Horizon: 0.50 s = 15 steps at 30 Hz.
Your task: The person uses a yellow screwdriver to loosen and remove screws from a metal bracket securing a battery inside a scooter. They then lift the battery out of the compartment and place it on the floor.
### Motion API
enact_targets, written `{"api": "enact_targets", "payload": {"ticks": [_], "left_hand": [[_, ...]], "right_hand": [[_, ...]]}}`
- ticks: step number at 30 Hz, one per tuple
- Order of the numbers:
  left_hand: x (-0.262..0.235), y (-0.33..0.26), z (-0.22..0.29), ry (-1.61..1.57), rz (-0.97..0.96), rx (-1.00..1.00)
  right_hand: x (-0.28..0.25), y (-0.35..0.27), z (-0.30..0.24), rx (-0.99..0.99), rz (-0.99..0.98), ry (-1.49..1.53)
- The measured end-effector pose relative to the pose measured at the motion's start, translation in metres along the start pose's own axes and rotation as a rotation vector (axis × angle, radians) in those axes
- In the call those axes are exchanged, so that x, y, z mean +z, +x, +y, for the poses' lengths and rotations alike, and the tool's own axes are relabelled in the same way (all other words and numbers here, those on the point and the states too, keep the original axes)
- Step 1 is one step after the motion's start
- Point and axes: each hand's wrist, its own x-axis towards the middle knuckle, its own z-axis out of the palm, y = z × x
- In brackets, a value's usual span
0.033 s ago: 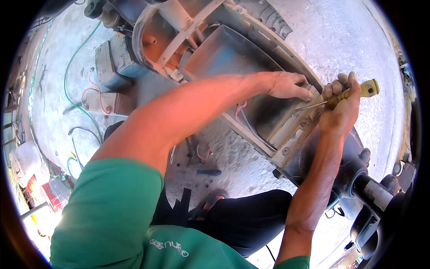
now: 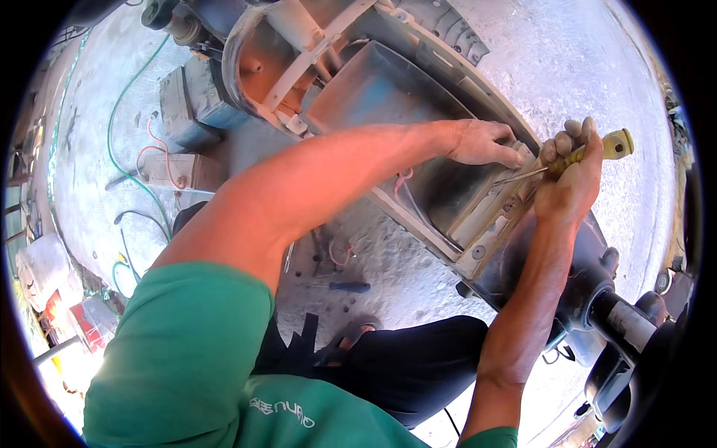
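My right hand is closed around a screwdriver with a yellow handle, whose far end sticks out past the fingers. Its thin metal shaft points left, against the end crosspiece of a dusty vehicle frame; where exactly the tip sits is hard to make out. My left hand reaches across and grips the same crosspiece near the far side rail, fingers bent and partly hidden. A dark, dusty tray lies within the frame beside the left forearm.
A screwdriver with a dark blue handle lies on the dusty floor. Box-like batteries with red wires stand at left, near a green hose. A black cylinder-like part stands at lower right. Ribbed dark panel lies beyond the frame.
My right hand and the yellow-handled screwdriver have shifted very slightly to the right. My left hand stays where it was.
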Motion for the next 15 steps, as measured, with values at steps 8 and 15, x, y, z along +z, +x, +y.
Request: {"api": "enact_targets", "payload": {"ticks": [8, 15], "left_hand": [[0.007, 0.001, 0.006, 0.076, 0.112, 0.018], [0.006, -0.008, 0.002, 0.141, 0.063, 0.101]], "right_hand": [[-0.002, 0.014, -0.008, 0.044, -0.002, 0.072], [0.0, 0.0, -0.006, -0.007, -0.037, 0.058]]}}
